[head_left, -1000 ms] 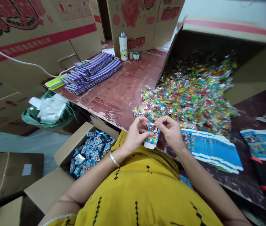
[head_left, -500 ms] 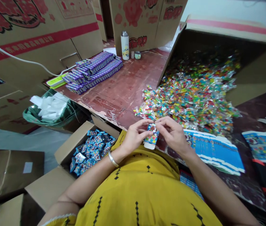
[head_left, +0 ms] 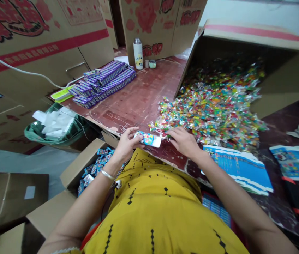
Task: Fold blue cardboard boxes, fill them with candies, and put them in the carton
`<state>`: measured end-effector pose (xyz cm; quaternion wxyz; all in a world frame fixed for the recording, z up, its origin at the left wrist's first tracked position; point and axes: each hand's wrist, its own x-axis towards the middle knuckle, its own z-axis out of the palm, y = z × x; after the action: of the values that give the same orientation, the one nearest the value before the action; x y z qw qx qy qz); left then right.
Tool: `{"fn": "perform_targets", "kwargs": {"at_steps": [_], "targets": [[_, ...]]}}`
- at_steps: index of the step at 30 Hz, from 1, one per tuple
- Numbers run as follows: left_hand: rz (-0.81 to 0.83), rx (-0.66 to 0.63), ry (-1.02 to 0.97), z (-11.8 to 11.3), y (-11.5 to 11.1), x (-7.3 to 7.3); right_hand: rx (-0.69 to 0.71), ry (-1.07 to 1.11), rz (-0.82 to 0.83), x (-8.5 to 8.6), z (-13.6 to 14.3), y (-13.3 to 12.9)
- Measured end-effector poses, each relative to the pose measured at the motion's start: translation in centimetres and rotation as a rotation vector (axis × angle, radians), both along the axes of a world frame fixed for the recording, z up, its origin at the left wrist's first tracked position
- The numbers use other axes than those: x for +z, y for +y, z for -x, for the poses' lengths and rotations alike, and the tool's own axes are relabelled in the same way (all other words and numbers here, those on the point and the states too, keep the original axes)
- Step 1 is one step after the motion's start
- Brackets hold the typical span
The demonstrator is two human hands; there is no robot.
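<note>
My left hand (head_left: 128,144) is closed around one end of a small printed blue carton (head_left: 148,139), held nearly flat above the table's front edge. Its white end flap (head_left: 156,141) points right, toward my other hand. At the near edge of a heap of clear-wrapped colourful candy packets (head_left: 213,109), my right hand (head_left: 183,141) has its fingers bent, thumb and forefinger at a small candy packet (head_left: 164,136). The fingertips are partly hidden. A stack of flat blue cartons (head_left: 240,171) lies beside my right forearm.
A large tipped cardboard box (head_left: 284,70) holds the heap. Purple boxes (head_left: 104,83) stand in rows at back left, near a white flask (head_left: 138,54). Below left, an open box (head_left: 82,165) contains blue filled packs. A green bag (head_left: 33,131) holds white scraps.
My left hand has moved left with the carton, turning it from upright to sideways. My right hand has let go of the carton and moved to the candy heap's near edge.
</note>
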<state>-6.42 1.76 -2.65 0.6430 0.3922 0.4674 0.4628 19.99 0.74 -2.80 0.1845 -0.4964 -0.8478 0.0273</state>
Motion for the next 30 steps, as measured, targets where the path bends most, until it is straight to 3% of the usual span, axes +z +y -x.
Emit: {"fn": "perform_targets", "kwargs": {"at_steps": [4,8,10,13,16,19,22,26,28,30], "targets": [[0.073,-0.095,-0.148,0.2,0.0,-0.2,0.056,-0.1,0.01,-0.4,1.7,1.5],[0.062,-0.196,-0.085,-0.6,-0.6,-1.2,-0.028,-0.011,-0.019,-0.3,0.6,2.1],[0.005,-0.233,-0.011,-1.4,-1.0,-1.6,-0.131,0.203,-0.023,0.3,-0.3,1.8],[-0.08,-0.303,0.042,-3.1,-1.6,-2.0,-0.286,0.71,0.023,1.9,-0.7,0.8],[-0.152,-0.355,0.053,-4.9,-2.1,-1.8,-0.322,0.986,0.069,3.6,0.2,-0.5],[-0.192,-0.366,0.034,-5.9,-2.4,-1.2,-0.293,0.968,0.077,4.6,1.6,-1.4],[-0.215,-0.322,0.022,-6.3,-2.8,-0.7,-0.241,0.805,0.015,5.0,2.1,-1.8],[-0.26,-0.259,0.059,-6.4,-3.2,-0.3,-0.065,0.569,0.052,5.1,1.9,-2.0],[-0.281,-0.208,0.055,-6.6,-3.4,0.0,-0.004,0.603,0.147,4.9,1.8,-2.2],[-0.3,-0.172,0.03,-6.8,-3.6,0.4,-0.036,0.76,0.256,4.4,1.9,-2.6]]}}
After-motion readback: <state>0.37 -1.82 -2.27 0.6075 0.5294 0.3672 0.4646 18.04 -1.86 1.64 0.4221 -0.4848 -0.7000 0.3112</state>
